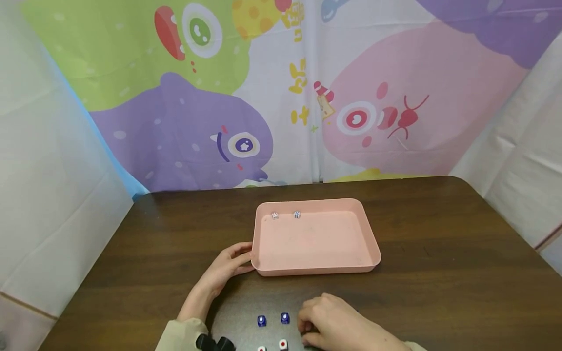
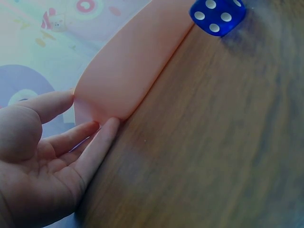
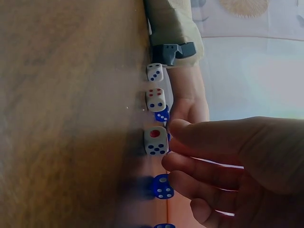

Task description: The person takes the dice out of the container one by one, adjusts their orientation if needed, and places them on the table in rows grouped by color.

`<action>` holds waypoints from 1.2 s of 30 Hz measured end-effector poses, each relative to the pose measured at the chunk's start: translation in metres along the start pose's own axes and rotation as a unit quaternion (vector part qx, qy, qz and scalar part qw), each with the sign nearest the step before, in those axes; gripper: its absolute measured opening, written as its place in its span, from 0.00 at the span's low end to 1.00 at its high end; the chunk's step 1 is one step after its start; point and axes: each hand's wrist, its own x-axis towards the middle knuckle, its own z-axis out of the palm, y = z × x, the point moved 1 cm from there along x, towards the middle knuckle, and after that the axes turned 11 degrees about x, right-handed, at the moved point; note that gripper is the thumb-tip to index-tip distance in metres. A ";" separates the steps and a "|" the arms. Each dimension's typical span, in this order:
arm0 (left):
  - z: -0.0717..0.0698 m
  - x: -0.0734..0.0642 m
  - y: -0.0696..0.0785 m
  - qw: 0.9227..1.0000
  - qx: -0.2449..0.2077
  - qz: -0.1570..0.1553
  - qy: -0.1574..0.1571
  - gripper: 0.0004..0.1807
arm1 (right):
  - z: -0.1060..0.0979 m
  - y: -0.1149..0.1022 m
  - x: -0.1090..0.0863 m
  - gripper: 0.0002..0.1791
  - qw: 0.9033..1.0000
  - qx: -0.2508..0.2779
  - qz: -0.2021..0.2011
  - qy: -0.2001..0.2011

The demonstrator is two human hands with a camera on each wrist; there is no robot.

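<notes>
Against the left side of a pink tray rests my left hand; in the left wrist view its fairly straight thumb and fingers touch the tray's outer wall. Two white dice lie inside the tray near its back left. My right hand hovers low, fingers loosely bent, just right of a blue die. Another blue die lies farther left. In the right wrist view, thumb and fingers stand apart beside a white die and a blue die; no die shows between them.
Closer to me, a white die with a red dot on top lies beside another white die, cut off by the frame's lower edge. The dark wooden table backs onto a cartoon-printed cloth. White cloth hangs at the sides.
</notes>
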 end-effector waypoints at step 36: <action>-0.001 0.000 0.000 1.000 -0.006 -0.001 -0.004 0.29 | -0.042 0.054 0.064 0.09 0.983 -0.033 0.061 0.172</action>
